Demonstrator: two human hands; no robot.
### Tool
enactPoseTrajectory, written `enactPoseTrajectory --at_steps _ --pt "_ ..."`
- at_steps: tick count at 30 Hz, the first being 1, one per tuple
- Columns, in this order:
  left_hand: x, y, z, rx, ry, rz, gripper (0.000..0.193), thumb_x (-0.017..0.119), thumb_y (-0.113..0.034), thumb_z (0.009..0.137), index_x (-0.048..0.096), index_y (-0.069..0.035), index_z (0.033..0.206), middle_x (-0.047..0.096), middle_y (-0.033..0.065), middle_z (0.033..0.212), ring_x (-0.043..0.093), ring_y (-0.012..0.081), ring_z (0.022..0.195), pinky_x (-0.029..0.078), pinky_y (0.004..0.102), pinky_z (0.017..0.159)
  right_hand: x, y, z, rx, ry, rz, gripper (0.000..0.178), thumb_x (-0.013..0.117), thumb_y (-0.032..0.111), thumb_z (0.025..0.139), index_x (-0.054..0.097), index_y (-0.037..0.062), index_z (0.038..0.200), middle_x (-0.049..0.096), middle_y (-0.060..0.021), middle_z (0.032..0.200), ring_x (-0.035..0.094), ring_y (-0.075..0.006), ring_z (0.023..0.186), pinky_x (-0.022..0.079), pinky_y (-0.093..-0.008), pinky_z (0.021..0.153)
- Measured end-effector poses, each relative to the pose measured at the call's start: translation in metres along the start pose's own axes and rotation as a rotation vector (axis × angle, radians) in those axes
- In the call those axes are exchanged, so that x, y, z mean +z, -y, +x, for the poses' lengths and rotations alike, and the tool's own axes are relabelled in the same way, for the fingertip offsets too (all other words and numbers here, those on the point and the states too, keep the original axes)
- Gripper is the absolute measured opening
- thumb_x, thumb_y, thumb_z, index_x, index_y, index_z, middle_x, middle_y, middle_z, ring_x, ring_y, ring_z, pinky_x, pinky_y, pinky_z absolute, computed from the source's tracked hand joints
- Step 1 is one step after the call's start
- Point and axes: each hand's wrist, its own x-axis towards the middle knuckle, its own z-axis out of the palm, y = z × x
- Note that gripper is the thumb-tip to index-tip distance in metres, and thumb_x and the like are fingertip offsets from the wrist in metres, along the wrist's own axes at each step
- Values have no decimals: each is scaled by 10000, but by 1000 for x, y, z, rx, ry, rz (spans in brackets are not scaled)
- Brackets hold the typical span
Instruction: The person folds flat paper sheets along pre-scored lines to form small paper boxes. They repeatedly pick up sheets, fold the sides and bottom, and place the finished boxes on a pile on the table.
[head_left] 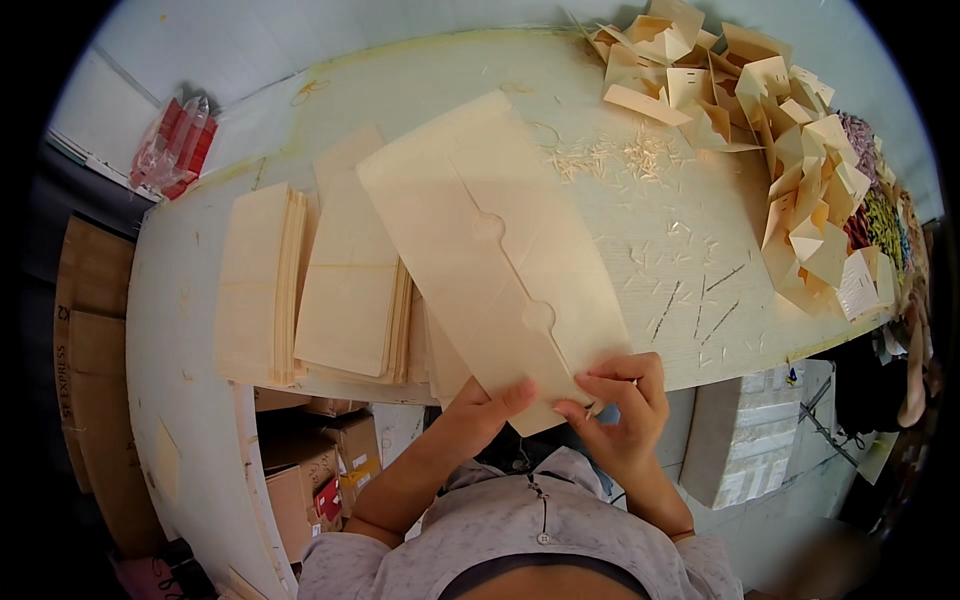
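Observation:
Between my two hands is a large cream cardboard sheet [440, 200], tilted over the table's near edge. A cut line runs down its length, with two rounded tabs along it. My left hand [485, 412] grips the lower left edge, thumb on top and fingers hidden underneath. At the lower right corner, my right hand [625, 410] pinches the card with thumb and fingers. Left of the sheet lie a stack of flat cream cards [350, 310] and, farther left, another stack of cards [258, 290].
Folded cream card pieces [765, 130] are heaped at the far right, beside colourful bundles [880, 235]. Small pale slips [640, 155] and dark thin strips [667, 310] are scattered on the table [180, 260]. Red packs in plastic [178, 145] sit far left; cardboard boxes [300, 490] stand below.

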Motion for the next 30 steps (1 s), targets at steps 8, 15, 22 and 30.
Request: enactPoseTrajectory --at_steps 8,15,22,30 --pt "-2 -5 1 6 -15 27 343 510 -216 907 458 -3 1170 531 43 1090 495 118 1008 408 273 858 -7 -3 0 -62 122 94 270 757 -7 604 633 25 843 548 -80 830 527 -183 687 430 -258 559" --pt "0 -4 2 16 -19 2 335 515 -226 905 461 -9 1154 535 38 1076 506 113 994 417 267 841 -7 -1 0 10 103 166 269 751 -27 602 638 11 842 559 -84 832 548 -189 711 444 -268 568" --pt "1 -1 0 13 -29 -30 317 499 -227 912 469 -14 1145 534 29 1067 497 102 991 410 267 842 -3 -2 -2 6 92 189 270 754 -14 607 631 4 847 556 -93 836 548 -185 682 445 -260 542" --pt "4 -1 0 125 -64 342 332 468 -260 927 488 9 1121 542 15 1023 485 78 932 406 243 803 6 -3 -3 90 34 47 226 740 10 633 575 1 787 534 -91 791 513 -190 624 408 -265 498"
